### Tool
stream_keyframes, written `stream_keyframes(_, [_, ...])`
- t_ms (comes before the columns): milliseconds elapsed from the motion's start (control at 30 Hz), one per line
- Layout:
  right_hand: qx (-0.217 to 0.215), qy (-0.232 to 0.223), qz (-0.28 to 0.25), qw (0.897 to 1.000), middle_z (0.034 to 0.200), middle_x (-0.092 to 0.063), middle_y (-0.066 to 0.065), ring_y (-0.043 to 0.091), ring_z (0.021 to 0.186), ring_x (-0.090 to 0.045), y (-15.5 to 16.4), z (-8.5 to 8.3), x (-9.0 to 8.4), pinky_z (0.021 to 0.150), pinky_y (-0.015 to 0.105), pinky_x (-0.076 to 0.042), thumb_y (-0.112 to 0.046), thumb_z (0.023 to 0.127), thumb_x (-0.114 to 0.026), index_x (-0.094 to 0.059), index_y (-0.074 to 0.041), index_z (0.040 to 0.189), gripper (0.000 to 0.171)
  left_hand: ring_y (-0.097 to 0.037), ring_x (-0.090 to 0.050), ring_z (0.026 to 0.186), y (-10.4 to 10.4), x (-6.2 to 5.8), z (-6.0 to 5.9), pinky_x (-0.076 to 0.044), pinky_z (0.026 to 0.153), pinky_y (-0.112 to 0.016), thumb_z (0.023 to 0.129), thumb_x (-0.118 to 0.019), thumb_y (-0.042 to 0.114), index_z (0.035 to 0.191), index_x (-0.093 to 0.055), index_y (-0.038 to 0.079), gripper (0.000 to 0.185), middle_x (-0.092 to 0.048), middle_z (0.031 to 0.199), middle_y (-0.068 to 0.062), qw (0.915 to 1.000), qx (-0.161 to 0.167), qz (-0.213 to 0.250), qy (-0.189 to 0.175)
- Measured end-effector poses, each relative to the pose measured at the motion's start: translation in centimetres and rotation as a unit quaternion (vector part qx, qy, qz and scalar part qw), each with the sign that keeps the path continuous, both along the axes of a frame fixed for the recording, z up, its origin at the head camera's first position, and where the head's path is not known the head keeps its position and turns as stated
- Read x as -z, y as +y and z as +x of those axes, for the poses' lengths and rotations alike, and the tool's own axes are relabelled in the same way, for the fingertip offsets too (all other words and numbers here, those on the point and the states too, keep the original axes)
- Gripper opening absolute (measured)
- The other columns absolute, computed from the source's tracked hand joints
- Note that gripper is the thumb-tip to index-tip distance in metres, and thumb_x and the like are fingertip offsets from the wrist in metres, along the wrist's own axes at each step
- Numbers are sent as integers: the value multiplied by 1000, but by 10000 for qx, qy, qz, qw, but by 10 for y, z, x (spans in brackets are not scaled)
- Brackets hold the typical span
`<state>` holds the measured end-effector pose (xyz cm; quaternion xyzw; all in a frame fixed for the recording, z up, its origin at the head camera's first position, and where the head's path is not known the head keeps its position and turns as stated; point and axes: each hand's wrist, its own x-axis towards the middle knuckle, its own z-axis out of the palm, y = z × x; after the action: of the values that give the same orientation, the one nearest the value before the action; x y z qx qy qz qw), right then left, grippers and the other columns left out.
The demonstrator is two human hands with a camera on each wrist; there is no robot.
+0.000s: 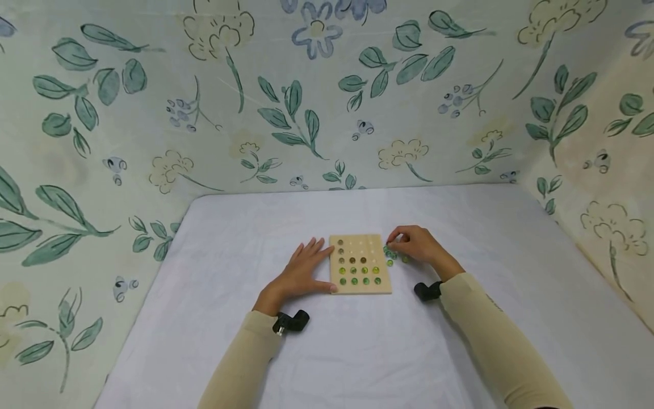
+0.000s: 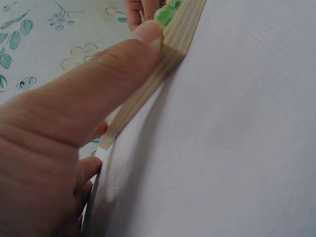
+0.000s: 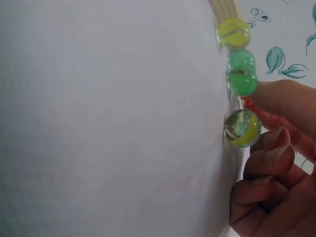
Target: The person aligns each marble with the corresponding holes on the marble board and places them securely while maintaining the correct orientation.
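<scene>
A square wooden board (image 1: 360, 288) with rows of round hollows lies flat on the white cloth. Green and yellow-green marbles (image 1: 353, 270) fill its two nearest rows; brownish marbles (image 1: 352, 260) and greyish ones sit farther up. My left hand (image 1: 301, 271) rests at the board's left side with fingers spread, its thumb touching the near corner. Beyond the right edge, my right hand (image 1: 416, 243) is among loose marbles. Between its thumb and forefinger it pinches a small reddish marble (image 3: 247, 102), mostly hidden. Green and yellow loose marbles (image 3: 242, 83) lie beside those fingers.
White cloth (image 1: 347, 352) covers the table around the board. A wall hanging with a leaf and flower print (image 1: 306, 113) stands behind the far edge and along the sides. Black wrist cameras (image 1: 292, 322) are strapped below both hands.
</scene>
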<state>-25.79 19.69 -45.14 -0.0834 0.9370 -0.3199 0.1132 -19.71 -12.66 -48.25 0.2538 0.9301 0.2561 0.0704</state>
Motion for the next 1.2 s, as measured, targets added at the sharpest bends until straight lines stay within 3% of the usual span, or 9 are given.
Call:
stream_keyframes(733, [-92, -103, -366, 9992, 74, -55, 5, 20, 65, -49, 3, 9, 4, 54, 27, -40, -25, 91, -68, -67, -17, 102, 14, -22, -1, 148, 2, 2, 5, 4, 119, -40, 72, -70, 68, 154, -27, 23, 103, -13, 161, -6, 9999, 20, -50, -96])
stream_keyframes(1200, [-354, 334, -552, 9973, 69, -55, 5, 20, 59, -47, -2, 16, -13, 49, 26, -38, -26, 89, -70, -68, -18, 100, 13, -21, 0, 148, 1, -3, 1, 5, 119, -39, 74, -70, 66, 154, -26, 24, 101, -13, 161, -4, 10000, -24, -79, -44])
